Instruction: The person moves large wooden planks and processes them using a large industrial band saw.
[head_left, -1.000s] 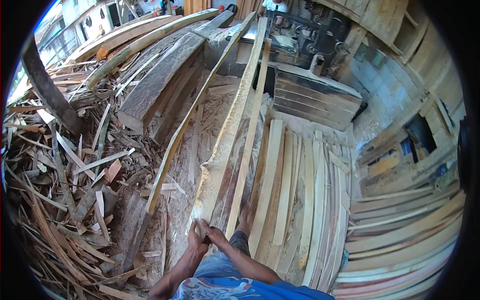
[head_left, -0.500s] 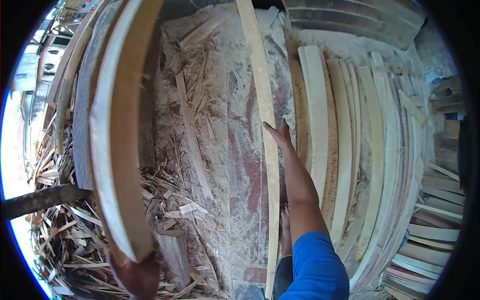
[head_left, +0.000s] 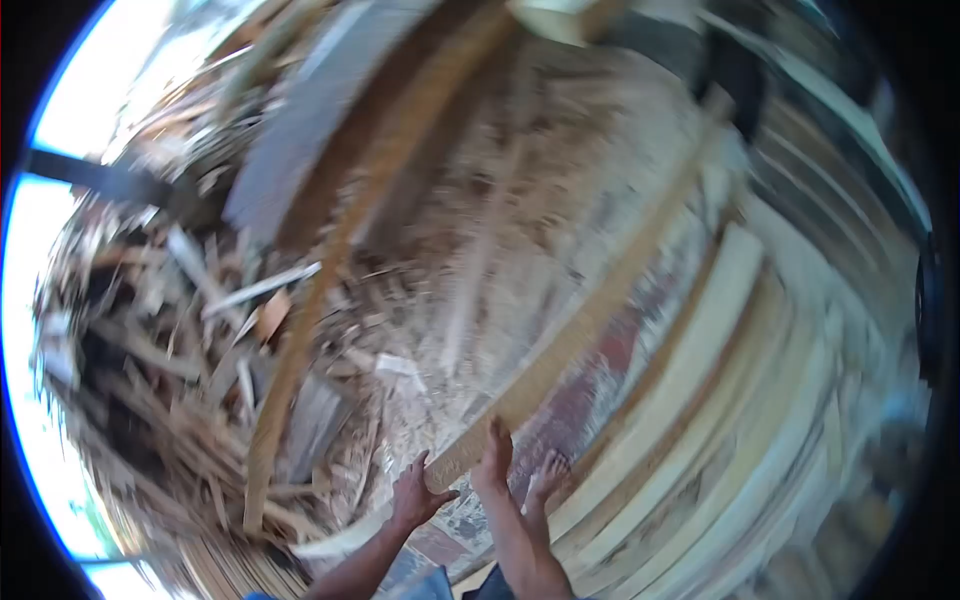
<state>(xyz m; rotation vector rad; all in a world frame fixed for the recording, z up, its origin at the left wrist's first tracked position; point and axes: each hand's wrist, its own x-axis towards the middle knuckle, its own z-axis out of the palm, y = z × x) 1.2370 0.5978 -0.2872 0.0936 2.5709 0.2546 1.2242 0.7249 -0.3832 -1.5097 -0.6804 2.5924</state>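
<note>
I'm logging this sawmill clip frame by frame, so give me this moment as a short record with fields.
setting: sawdust-covered floor, picture blurred
left hand: grips the near end of the long plank
right hand: on the same end, from the other side
long plank: runs up and to the right, away from the person
left of it: scrap heap of offcuts
right of it: pale boards lying side by side
also seen: bare foot beside the right hand

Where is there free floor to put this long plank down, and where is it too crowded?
Free: the sawdust floor between the held plank and the thin leaning strip. Crowded: the scrap pile on the left, and the stacked boards on the right.
</note>
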